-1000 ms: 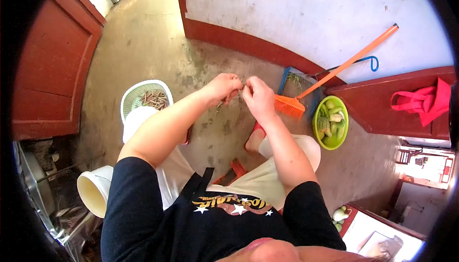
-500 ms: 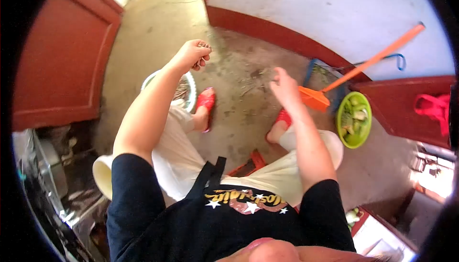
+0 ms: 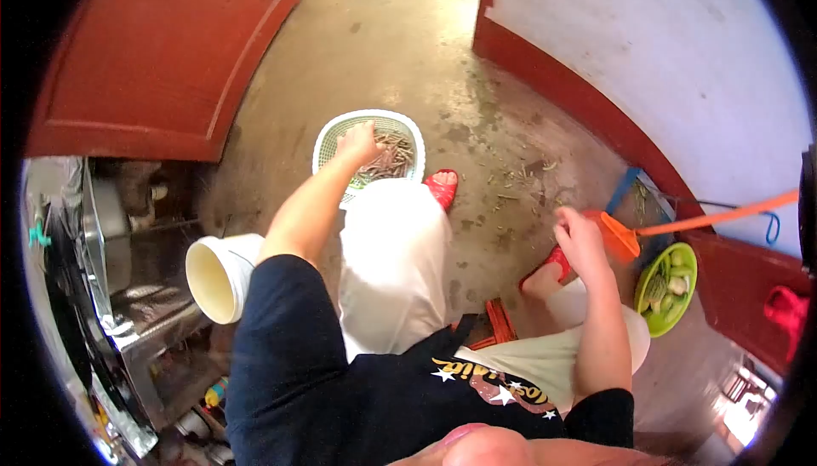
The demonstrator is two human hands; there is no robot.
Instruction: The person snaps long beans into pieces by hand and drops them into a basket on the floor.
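My left hand (image 3: 359,144) is over the white woven-look plastic basket (image 3: 414,125), its fingertips hidden from me. Short, thin, brownish pod-like or stem-like pieces (image 3: 393,158) lie in the basket beside and under that hand. I cannot make out whether it still grips any of them. My right hand (image 3: 580,234) hangs above the floor near my right knee, with its fingers curled inward. Whatever those fingers may hold is too small or hidden to see.
To the right stand a green bowl (image 3: 691,283) of green and pale vegetables and an orange-handled tool (image 3: 723,223) beside a blue-edged dustpan (image 3: 625,189). A white bucket (image 3: 213,279) stands at my left. Small scraps (image 3: 528,178) litter the concrete floor.
My left hand, earlier closed on brownish pieces beyond the basket, has come back over the basket. The view has swung left. My right hand has curled its fingers more.
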